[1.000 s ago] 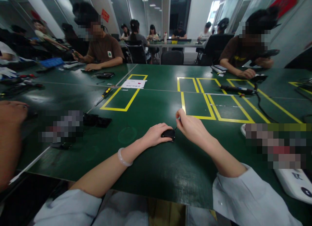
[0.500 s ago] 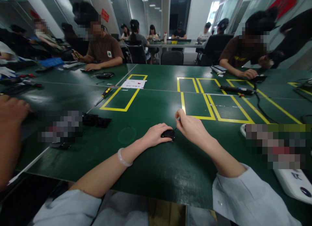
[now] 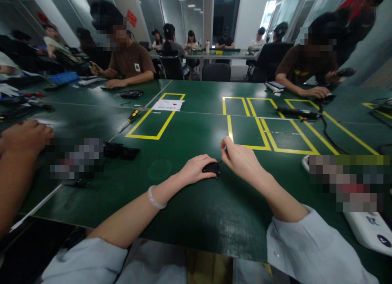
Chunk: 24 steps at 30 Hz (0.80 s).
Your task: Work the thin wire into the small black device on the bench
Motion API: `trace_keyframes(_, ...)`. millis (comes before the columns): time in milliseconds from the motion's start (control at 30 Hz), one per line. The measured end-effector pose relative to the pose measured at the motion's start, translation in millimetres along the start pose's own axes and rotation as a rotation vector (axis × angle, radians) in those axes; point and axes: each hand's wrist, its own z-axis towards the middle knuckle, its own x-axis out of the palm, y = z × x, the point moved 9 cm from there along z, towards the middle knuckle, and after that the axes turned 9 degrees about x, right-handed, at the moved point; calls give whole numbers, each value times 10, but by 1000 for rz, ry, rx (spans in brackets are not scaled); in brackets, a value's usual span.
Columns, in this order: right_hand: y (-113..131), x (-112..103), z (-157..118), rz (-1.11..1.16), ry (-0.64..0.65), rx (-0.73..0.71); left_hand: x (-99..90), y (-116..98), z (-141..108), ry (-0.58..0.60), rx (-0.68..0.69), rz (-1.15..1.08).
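My left hand (image 3: 198, 168) is closed around a small black part (image 3: 211, 168) and presses it against the green table (image 3: 196, 218). The thumb lies along the near side of this part and the fingers over its top. Just to the right, my right hand (image 3: 237, 154) is closed in a pinch. From under its fingers a thin dark shaft (image 3: 220, 162) slants down to the right end of the black part. The rest of the shaft is hidden in the hand, so its kind cannot be made out.
Yellow tape outlines (image 3: 157, 138) mark the table, with a white paper (image 3: 168, 105) on one. A yellow-black screwdriver (image 3: 134, 116) lies at left, near black parts (image 3: 122, 151). At right are a white case (image 3: 367, 231) and a black electric screwdriver (image 3: 297, 112). A co-worker's hand (image 3: 26, 137) is at far left.
My hands and the black part stay almost still. The co-worker's hand at the left has moved further into view, toward the right. The person standing at the back right has shifted.
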Motion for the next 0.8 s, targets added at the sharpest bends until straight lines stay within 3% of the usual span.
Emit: trace_keyframes(800,21,10,4,-58,58,16,7,19,-5,-2,-5,3)
